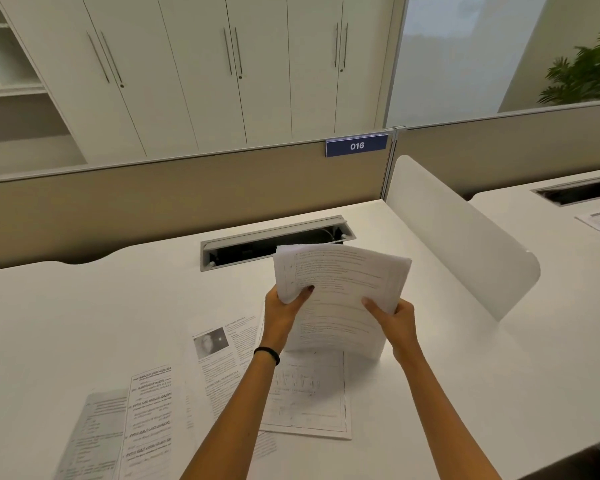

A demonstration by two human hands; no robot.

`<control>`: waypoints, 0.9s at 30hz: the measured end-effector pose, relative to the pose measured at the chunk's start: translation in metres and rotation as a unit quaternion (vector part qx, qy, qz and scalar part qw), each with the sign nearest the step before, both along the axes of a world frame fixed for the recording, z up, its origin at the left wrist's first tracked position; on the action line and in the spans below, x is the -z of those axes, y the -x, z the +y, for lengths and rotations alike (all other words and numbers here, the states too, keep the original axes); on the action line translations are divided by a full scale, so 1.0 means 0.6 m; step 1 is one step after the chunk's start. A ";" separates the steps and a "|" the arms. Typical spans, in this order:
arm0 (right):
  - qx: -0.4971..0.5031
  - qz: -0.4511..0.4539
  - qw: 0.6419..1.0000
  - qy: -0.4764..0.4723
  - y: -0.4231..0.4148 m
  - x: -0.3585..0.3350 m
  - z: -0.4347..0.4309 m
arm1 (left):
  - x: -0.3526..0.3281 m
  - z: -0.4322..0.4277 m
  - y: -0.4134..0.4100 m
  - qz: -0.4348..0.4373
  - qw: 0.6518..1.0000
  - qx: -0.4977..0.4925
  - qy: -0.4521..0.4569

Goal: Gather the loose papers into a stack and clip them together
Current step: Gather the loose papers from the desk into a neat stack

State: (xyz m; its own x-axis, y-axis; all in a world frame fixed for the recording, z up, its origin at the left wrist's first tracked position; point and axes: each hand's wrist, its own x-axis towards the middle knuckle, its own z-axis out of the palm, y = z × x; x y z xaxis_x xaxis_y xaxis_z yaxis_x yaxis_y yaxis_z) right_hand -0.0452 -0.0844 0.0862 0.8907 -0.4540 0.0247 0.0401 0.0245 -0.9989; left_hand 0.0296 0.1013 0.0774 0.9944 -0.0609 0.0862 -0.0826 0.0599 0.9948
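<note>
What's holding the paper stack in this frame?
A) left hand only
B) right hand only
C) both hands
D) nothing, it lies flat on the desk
C: the left hand grips the stack at its left edge and the right hand grips its right edge, holding it raised above the desk, where loose sheets lie ungathered.

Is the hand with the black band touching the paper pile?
Touching. The head view shows the left hand gripping the paper pile at its left edge, thumb on the front sheet.
</note>
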 end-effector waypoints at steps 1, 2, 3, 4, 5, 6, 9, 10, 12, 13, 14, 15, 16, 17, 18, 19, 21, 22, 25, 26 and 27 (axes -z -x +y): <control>0.001 0.006 1.000 -0.002 0.000 0.004 0.000 | 0.004 0.001 0.000 0.007 1.000 0.009 -0.007; -0.001 0.009 1.000 -0.004 0.000 0.007 0.001 | 0.008 0.001 0.000 0.013 1.000 0.020 -0.018; -0.003 0.012 1.000 -0.005 0.001 0.010 0.002 | 0.015 0.002 0.000 0.020 0.999 0.032 -0.030; -0.006 0.013 1.000 -0.004 0.000 0.013 0.004 | 0.023 0.003 0.000 0.028 0.998 0.047 -0.040; -0.007 0.012 1.000 -0.002 0.000 0.015 0.005 | 0.030 0.006 -0.001 0.036 0.996 0.065 -0.047; -0.007 0.010 1.000 0.002 -0.002 0.016 0.006 | 0.039 0.009 -0.003 0.045 0.994 0.084 -0.053; 0.000 0.015 1.000 0.012 -0.008 0.014 0.007 | 0.053 0.018 -0.007 0.079 0.986 0.128 -0.077; 0.002 0.018 1.000 0.013 -0.009 0.011 0.007 | 0.054 0.019 -0.007 0.087 0.984 0.133 -0.080; 0.004 0.015 1.000 0.015 -0.013 0.006 0.006 | 0.053 0.022 -0.007 0.092 0.983 0.135 -0.085; 0.006 0.015 1.000 0.014 -0.014 0.006 0.005 | 0.052 0.024 -0.007 0.094 0.982 0.135 -0.087; 0.010 0.017 1.000 0.015 -0.016 0.008 0.004 | 0.053 0.027 -0.006 0.097 0.982 0.138 -0.087; 0.014 0.020 1.000 0.017 -0.017 0.012 0.001 | 0.054 0.029 -0.005 0.100 0.981 0.143 -0.088; 0.018 0.028 0.999 0.024 -0.019 0.019 -0.002 | 0.057 0.033 -0.002 0.102 0.980 0.145 -0.091; 0.021 0.042 0.998 0.030 -0.022 0.030 -0.005 | 0.061 0.037 0.000 0.106 0.979 0.142 -0.098; 0.024 0.059 0.997 0.037 -0.024 0.041 -0.007 | 0.066 0.041 0.004 0.115 0.979 0.132 -0.106; 0.026 0.076 0.996 0.041 -0.025 0.053 -0.008 | 0.073 0.045 0.008 0.126 0.978 0.120 -0.113; 0.023 0.112 0.993 0.041 -0.025 0.078 -0.004 | 0.089 0.058 0.016 0.154 0.973 0.109 -0.133; 0.021 0.128 0.991 0.041 -0.023 0.089 -0.003 | 0.096 0.062 0.019 0.174 0.966 0.116 -0.150; 0.016 0.166 0.985 0.054 -0.015 0.122 0.008 | 0.117 0.084 0.024 0.252 0.929 0.163 -0.216; 0.017 0.179 0.982 0.059 -0.012 0.135 0.010 | 0.122 0.092 0.026 0.275 0.914 0.176 -0.240; 0.019 0.191 0.979 0.064 -0.011 0.147 0.010 | 0.126 0.099 0.027 0.296 0.902 0.176 -0.259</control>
State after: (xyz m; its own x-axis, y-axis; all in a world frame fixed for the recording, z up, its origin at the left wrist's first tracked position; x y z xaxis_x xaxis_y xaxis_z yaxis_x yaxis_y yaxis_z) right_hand -0.0385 -0.0784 -0.0021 0.8286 -0.5012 -0.2494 -0.3394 -0.0955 -0.9358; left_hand 0.0135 0.1604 0.0016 0.7680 -0.2609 -0.5849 0.4067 -0.5069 0.7600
